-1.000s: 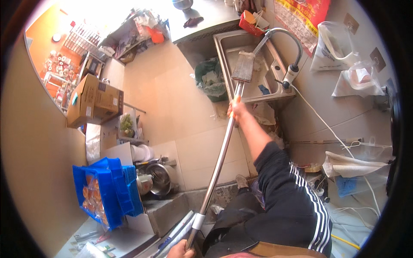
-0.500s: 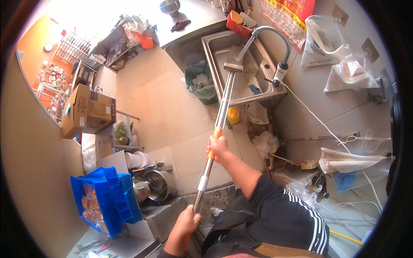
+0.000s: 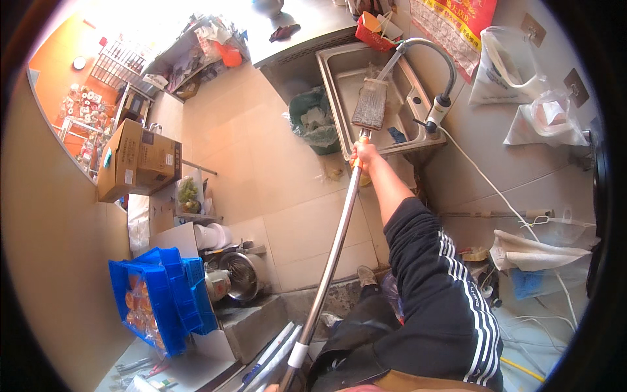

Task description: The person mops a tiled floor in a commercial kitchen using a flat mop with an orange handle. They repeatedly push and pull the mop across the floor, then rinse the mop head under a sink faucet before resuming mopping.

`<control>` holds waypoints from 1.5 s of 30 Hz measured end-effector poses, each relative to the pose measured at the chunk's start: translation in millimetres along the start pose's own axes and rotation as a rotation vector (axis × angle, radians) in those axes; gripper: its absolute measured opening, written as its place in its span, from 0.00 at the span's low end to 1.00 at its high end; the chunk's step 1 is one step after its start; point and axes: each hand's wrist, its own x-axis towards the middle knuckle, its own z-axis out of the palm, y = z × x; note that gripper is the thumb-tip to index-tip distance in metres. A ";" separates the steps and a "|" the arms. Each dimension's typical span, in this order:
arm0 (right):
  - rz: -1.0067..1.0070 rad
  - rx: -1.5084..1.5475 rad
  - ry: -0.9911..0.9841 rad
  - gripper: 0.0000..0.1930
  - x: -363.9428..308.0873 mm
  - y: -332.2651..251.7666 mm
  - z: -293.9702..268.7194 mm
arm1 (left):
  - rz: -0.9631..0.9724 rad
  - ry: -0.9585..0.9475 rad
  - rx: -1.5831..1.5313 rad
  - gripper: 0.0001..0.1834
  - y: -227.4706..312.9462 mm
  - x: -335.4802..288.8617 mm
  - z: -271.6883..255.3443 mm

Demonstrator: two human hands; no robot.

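Note:
A flat mop [image 3: 331,274] slants across the view from my lower edge up to the metal sink [image 3: 324,85]. Its grey, wet-looking head [image 3: 371,104] lies in the basin with its wide face up, beneath the stream from the faucet [image 3: 436,62]. My right hand [image 3: 364,154] is closed round the orange sleeve of the pole, close below the head at the sink's near rim. Only a sliver of my left hand [image 3: 272,388] shows at the lower edge, against the pole's near end; most of its fingers are out of the picture. A small blue cloth [image 3: 396,135] lies in the basin.
Left of the sink stands a green bin [image 3: 313,124] with a plastic liner. Blue crates [image 3: 160,294], a metal mixing bowl [image 3: 241,276] and a cardboard box [image 3: 138,160] line the left side. White bags [image 3: 506,65] hang on the right wall; a white cable [image 3: 486,176] runs below them.
My right hand has moved up and away with the orange sleeve toward the mop head. The head has turned from edge-on to wide face up. My left hand has dropped toward the lower edge.

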 end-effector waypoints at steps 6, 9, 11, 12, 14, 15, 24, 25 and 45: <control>-0.005 0.051 0.005 0.07 -43.6 64.2 18.2 | 0.185 -0.013 -0.426 0.20 100.1 71.8 -36.3; -0.034 0.078 -0.025 0.09 -104.2 91.5 29.5 | 0.064 0.032 0.018 0.13 131.0 149.2 -39.7; -0.033 0.085 0.002 0.08 -141.0 111.8 37.8 | 0.138 0.086 0.039 0.13 140.3 179.3 -27.4; -0.023 0.068 0.007 0.08 -153.5 115.9 39.8 | 0.159 0.090 0.008 0.13 144.6 195.0 -22.9; 0.053 0.043 0.002 0.07 -169.6 118.3 42.7 | 0.207 0.114 -0.004 0.12 149.3 210.0 -15.2; -0.017 0.044 0.016 0.07 -174.2 117.6 43.8 | 0.232 0.134 0.016 0.12 152.4 214.9 -13.1; -0.014 0.016 0.072 0.07 -177.9 113.4 47.8 | 0.245 0.111 0.093 0.16 187.4 242.7 -21.4; -0.004 0.008 0.063 0.07 -171.3 111.6 42.5 | 0.247 0.108 0.136 0.16 185.2 241.1 -20.8; 0.001 0.110 0.001 0.09 12.4 7.9 -2.2 | -0.136 0.073 -0.268 0.17 94.7 46.7 -30.9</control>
